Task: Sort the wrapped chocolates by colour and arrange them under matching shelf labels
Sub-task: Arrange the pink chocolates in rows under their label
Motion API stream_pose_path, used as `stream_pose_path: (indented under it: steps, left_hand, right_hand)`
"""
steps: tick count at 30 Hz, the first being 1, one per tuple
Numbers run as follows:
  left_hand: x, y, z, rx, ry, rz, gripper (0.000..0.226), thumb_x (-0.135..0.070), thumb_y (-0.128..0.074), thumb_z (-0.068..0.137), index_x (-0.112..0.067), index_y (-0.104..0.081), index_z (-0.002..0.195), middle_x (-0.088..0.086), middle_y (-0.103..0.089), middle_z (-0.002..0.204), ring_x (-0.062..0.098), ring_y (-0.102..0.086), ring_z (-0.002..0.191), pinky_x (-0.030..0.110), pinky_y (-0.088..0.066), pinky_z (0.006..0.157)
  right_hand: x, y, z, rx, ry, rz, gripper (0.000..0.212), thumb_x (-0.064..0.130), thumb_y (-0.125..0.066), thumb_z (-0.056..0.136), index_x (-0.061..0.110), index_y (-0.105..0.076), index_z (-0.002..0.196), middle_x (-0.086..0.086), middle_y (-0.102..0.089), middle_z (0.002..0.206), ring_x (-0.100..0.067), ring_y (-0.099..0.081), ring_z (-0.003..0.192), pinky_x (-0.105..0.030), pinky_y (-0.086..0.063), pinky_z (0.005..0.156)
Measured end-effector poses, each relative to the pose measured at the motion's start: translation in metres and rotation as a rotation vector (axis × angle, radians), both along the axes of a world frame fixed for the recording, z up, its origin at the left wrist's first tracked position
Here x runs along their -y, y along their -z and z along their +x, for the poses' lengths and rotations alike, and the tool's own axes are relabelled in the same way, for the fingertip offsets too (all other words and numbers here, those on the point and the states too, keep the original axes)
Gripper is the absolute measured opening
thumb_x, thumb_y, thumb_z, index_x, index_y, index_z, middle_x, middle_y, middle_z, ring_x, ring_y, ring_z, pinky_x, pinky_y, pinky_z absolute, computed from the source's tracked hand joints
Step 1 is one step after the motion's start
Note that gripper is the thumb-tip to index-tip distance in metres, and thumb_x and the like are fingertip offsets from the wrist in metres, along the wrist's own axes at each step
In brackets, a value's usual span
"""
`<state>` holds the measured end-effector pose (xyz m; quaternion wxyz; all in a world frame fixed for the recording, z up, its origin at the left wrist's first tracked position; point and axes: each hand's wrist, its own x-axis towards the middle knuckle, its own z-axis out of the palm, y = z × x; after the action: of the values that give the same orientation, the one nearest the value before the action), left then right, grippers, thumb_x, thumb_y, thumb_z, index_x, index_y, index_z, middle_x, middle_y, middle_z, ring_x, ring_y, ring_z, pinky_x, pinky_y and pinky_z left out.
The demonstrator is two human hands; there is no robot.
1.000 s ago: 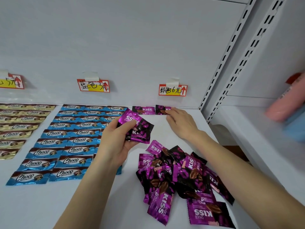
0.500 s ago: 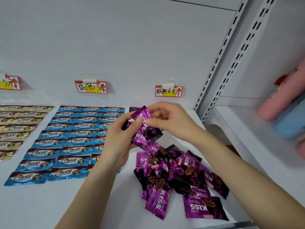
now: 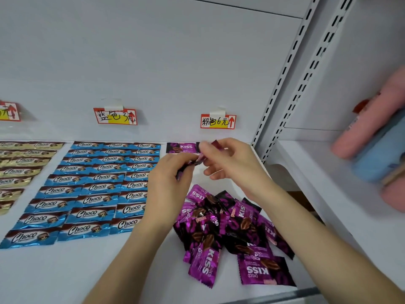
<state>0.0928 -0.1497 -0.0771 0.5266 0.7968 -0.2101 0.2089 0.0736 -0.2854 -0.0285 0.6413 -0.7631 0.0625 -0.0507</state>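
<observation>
Mid-frame, left hand [image 3: 168, 178] and right hand [image 3: 232, 161] pinch a seemingly light, slippery purple chocolate [image 3: 199, 158], best gripped by its crimped ends.

A blurred pink pack [image 3: 370, 119] and blue pack [image 3: 377, 159] lie on the neighbouring shelf [image 3: 317, 194], beyond slotted uprights [image 3: 282, 80].

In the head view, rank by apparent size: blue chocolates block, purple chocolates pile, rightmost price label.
Largest: blue chocolates block; then purple chocolates pile; smallest: rightmost price label. The label is farthest from the camera.
</observation>
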Motion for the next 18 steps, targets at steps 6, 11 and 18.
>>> stream_pose_path:
  steps: [6,11,18]
  left_hand:
    - [-0.003,-0.01,0.006,-0.635,0.164,-0.601,0.029,0.005,-0.046,0.092,-0.019,-0.054,0.106,0.006,-0.067,0.095,0.005,-0.069,0.081,0.016,-0.053,0.059]
    - [-0.001,-0.02,0.007,-0.821,0.211,-0.927,0.027,0.005,-0.049,0.092,-0.003,-0.046,0.117,0.015,-0.065,0.106,0.016,-0.07,0.091,0.024,-0.057,0.064]
    - [-0.002,-0.022,0.003,-0.821,0.185,-0.9,0.014,0.004,-0.053,0.088,-0.008,-0.059,0.092,0.01,-0.07,0.086,0.017,-0.072,0.077,0.023,-0.056,0.057]
  right_hand:
    - [0.047,0.011,0.022,0.04,0.217,0.105,0.02,-0.006,-0.048,0.088,0.013,-0.055,0.088,-0.01,-0.061,0.086,-0.008,-0.065,0.057,-0.018,-0.052,0.054]
    - [0.1,0.049,0.055,-0.089,0.344,-0.344,0.023,-0.004,-0.045,0.087,0.009,-0.055,0.104,-0.014,-0.06,0.105,-0.018,-0.059,0.081,-0.02,-0.043,0.061]
    - [0.115,0.079,0.072,-0.068,0.275,-0.963,0.028,0.011,-0.047,0.092,0.009,-0.059,0.116,-0.014,-0.06,0.113,-0.029,-0.052,0.104,-0.035,-0.042,0.082]
